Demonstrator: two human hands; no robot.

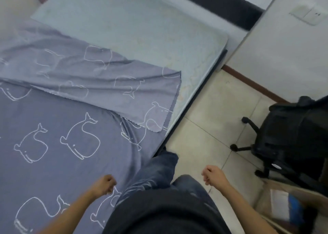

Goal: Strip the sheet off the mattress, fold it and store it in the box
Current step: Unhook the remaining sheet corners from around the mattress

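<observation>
Sheet half folded back, mattress bare.

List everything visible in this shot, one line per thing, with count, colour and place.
sheet: one, purple with white whales, far end folded back over itself on the mattress
mattress: one, pale blue, far half bare
office chair: one, black, on the tiled floor at right
box: one, cardboard brown, bottom right, contents blurred
wall switch: one, white, upper right
left hand: one, curled, over the sheet
right hand: one, curled, over the floor, holding nothing
</observation>
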